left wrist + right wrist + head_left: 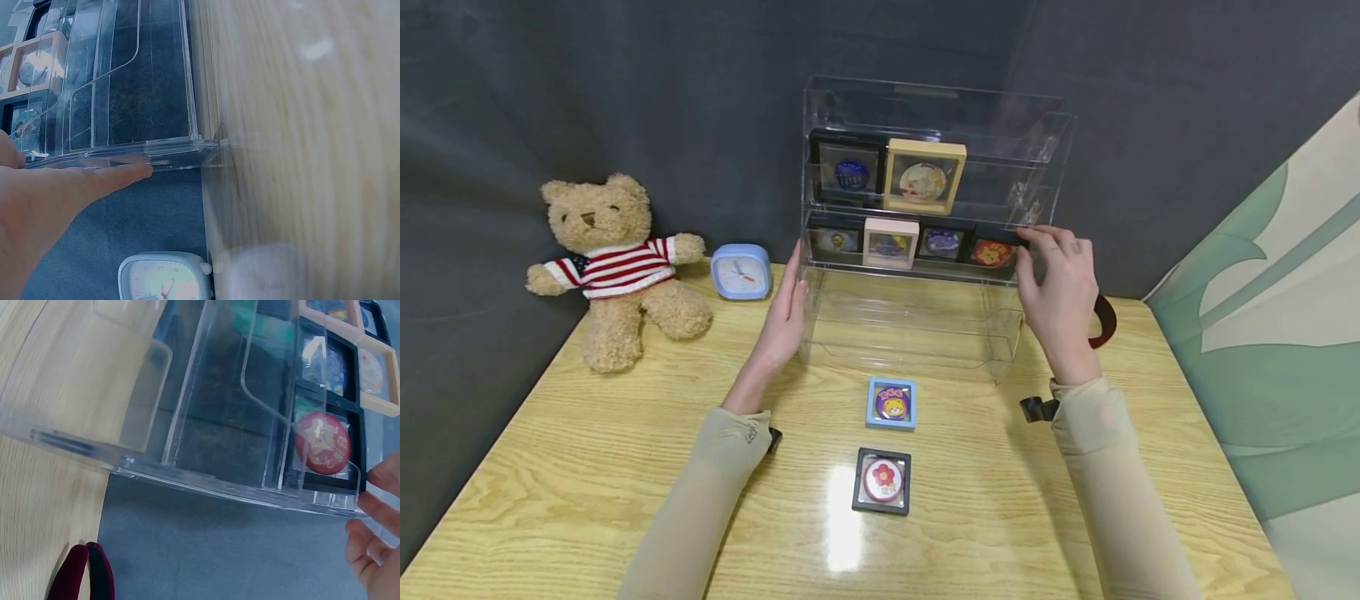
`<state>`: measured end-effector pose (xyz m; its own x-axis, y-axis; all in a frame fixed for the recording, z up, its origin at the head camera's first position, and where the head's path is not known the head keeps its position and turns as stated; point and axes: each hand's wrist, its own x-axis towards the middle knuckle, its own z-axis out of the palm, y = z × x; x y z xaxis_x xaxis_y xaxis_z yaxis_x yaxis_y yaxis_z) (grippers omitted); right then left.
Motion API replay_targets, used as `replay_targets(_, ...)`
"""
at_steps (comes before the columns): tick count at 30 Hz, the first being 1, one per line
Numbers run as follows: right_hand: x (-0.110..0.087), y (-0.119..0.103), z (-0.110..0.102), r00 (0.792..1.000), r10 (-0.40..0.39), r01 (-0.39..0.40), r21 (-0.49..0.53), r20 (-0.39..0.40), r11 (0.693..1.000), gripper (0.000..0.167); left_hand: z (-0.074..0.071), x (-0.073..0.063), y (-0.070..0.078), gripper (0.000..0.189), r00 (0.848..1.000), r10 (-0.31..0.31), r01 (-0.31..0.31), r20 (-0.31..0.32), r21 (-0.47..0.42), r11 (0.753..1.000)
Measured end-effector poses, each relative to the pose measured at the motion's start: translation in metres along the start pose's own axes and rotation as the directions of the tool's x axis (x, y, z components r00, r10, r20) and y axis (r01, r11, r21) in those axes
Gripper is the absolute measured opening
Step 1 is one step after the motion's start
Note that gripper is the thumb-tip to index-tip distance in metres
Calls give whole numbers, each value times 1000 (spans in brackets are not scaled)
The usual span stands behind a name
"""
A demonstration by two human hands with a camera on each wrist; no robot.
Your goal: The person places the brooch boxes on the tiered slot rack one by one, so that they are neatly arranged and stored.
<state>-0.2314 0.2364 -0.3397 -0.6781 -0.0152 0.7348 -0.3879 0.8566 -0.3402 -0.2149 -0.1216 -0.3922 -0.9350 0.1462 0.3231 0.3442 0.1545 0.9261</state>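
Observation:
A clear acrylic tiered shelf stands at the back of the table. My left hand lies along its left side wall with fingers extended, as the left wrist view also shows. At the right end of the middle tier, my right hand holds the corner of a black display frame with bent fingertips; a red round badge is inside it. Beside it in the row stand a black frame, a pink frame and another black frame. The tier above bears a black frame and a cream frame.
A blue frame with a bear badge and a black frame with a flower badge lie on the table before the shelf. To the left are a teddy bear and a blue clock. A dark red curved object lies right.

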Motion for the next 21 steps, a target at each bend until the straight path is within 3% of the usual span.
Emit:
replay_targets(7,-8,-6,-13,1000,13,-11,94,-22,995,27,0,-1,5,58,1000,-4,4,3,-6,1000)
replay_targets(11,-23,-14,-21,998,8,5,196,-65,981,26,0,-2,5,58,1000,-14,14,7,-2,1000)
replay_targets(13,-35,-20,-26,999,25,-13,250,-48,968,26,0,-3,5,58,1000,-14,14,6,0,1000)
replay_targets(16,-55,-30,-31,993,112,-114,368,25,923,25,0,-2,7,58,1000,-5,5,1,6,1000)
replay_targets(19,-75,-39,-32,971,198,-238,493,132,837,20,0,-2,8,58,1000,-3,3,-1,10,1000)
replay_targets(21,-88,-44,-30,955,209,-293,544,212,786,17,-1,-2,8,58,1000,-9,10,-2,10,1000)
